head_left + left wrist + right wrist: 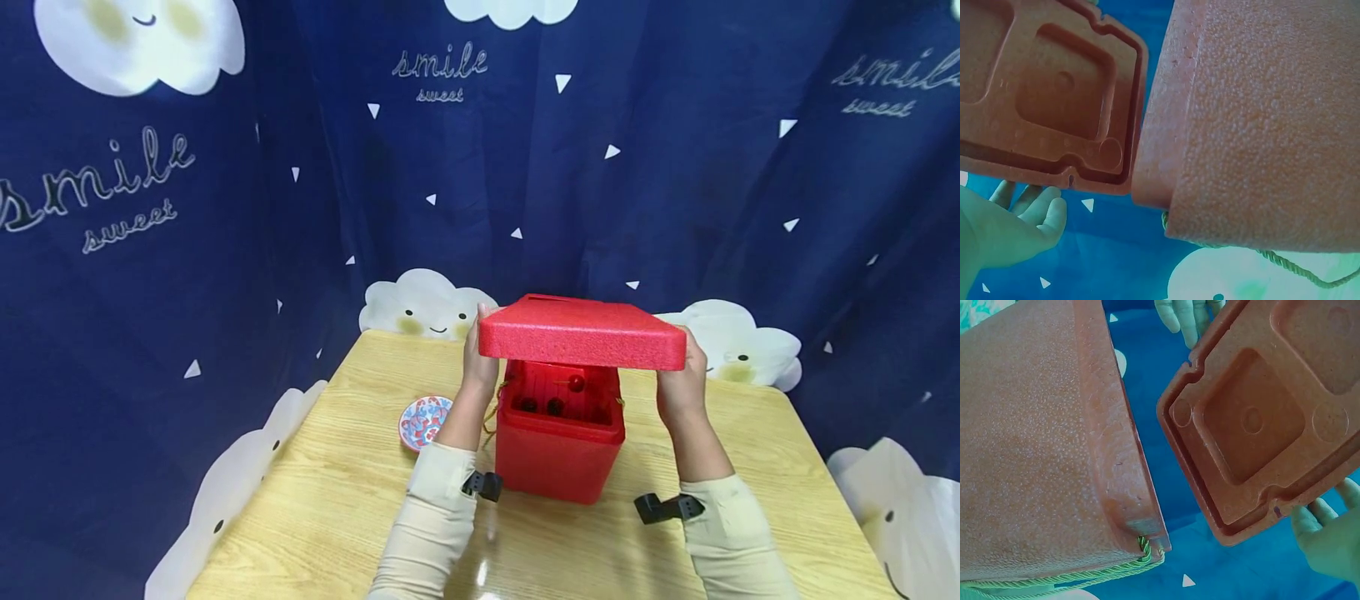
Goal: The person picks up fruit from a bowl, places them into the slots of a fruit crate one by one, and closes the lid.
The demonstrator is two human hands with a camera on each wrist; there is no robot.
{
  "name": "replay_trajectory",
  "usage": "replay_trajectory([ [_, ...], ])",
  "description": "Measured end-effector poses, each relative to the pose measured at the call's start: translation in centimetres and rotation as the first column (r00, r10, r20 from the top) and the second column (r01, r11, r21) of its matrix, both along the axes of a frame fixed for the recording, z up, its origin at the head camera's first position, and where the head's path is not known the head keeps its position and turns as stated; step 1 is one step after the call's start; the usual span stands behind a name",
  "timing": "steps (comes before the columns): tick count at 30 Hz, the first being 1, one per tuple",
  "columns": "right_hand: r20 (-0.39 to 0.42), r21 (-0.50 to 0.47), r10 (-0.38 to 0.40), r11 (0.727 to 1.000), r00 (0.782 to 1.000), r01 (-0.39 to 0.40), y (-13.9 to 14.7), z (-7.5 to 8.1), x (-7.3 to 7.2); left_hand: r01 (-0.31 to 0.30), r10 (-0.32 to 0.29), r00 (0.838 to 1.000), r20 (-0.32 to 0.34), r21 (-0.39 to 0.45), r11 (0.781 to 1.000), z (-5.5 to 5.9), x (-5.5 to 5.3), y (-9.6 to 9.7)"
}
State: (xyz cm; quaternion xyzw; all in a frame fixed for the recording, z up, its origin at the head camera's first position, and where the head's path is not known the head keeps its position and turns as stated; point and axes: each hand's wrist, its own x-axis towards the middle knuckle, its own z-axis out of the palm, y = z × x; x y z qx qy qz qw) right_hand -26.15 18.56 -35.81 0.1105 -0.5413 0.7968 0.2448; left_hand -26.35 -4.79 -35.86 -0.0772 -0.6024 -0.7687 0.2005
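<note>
A red foam box lid (581,340) is held level above the red foam box (555,462) by both hands, apart from its rim. My left hand (477,360) grips the lid's left edge, and my right hand (682,385) grips its right edge. Recessed squares mark the lid's underside in both wrist views. Inside the box are a small red round thing (576,383) and dark round things (555,406), too small to identify. The lid hides the box's far part. A yellow cord (1085,573) is attached at the box's side.
A small round plate (425,421) with a red and blue pattern lies left of the box, partly behind my left forearm. The wooden table (300,500) ends at a dark blue curtain (465,167) with white clouds.
</note>
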Motion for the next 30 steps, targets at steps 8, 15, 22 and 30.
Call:
replay_trajectory([
  [8, 0.079, -0.05, 0.058, 0.997, 0.995, -0.054, 0.1, -0.1, 0.2, 0.018, -0.026, 0.997, 0.078, 0.099, 0.995, -1.4, -1.0, -0.1],
  [15, 0.115, -0.061, 0.109, 0.993, 0.987, -0.102, 0.0, 0.1, 0.5, 0.034, -0.038, 0.997, 0.068, 0.064, 0.997, -1.6, -0.9, -0.4],
  [22, 0.119, -0.031, 0.101, 0.995, 0.988, -0.098, -0.2, 0.2, 0.9, 0.137, -0.147, 0.986, 0.079, 0.121, 0.983, -1.7, -0.7, -0.5],
  [30, 0.198, 0.05, 0.111, 0.991, 0.974, -0.123, 0.1, -0.2, 0.8, 0.173, -0.174, 0.977, 0.122, 0.013, 0.985, -2.3, -1.1, -0.8],
])
